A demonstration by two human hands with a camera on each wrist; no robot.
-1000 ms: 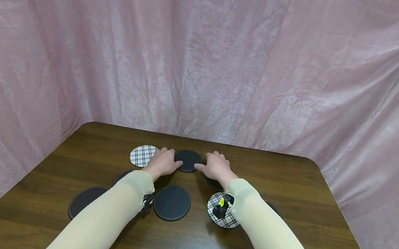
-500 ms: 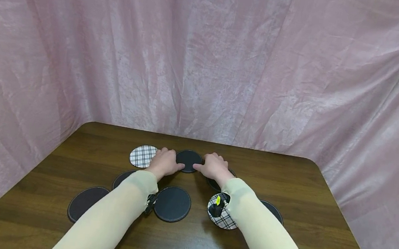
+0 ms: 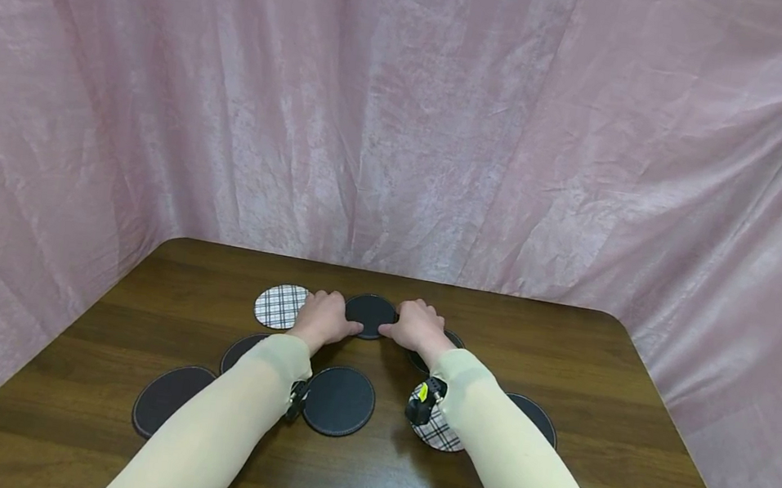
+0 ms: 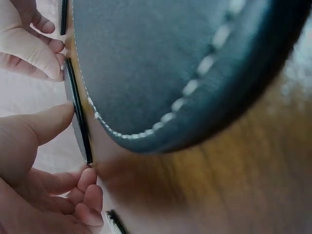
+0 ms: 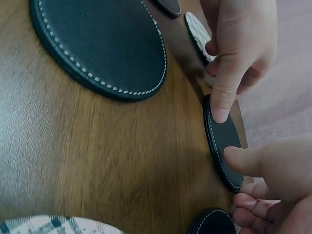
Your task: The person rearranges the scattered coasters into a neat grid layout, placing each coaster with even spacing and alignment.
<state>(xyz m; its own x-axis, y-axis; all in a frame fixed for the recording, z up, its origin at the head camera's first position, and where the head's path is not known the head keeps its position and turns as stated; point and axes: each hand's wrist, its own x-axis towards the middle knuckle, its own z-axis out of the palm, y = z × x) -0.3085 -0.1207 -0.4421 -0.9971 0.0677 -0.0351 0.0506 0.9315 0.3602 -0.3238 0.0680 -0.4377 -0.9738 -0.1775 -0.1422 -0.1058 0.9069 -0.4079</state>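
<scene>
A round black coaster (image 3: 370,314) with stitched edging lies at the table's far middle. My left hand (image 3: 323,319) holds its left side, thumb on the top face and fingers curled at the rim. From the other side my right hand (image 3: 419,327) grips it likewise; in the right wrist view its thumb presses the top of the black coaster (image 5: 225,134) and its fingers curl by the edge. Partly under the right hand lies another black coaster (image 3: 456,340). Beside the left hand is a white plaid coaster (image 3: 277,306).
Nearer on the wooden table (image 3: 344,485) lie a black coaster (image 3: 340,401) in the middle, a plaid coaster (image 3: 441,434) under the right wrist and a dark coaster (image 3: 537,418) at right. Two dark coasters (image 3: 169,399) sit by the left forearm. A pink curtain (image 3: 408,114) hangs behind.
Both hands have drawn slightly inward, the left one to the right and the right one to the left, with their thumbs over the black coaster. The coasters look unmoved.
</scene>
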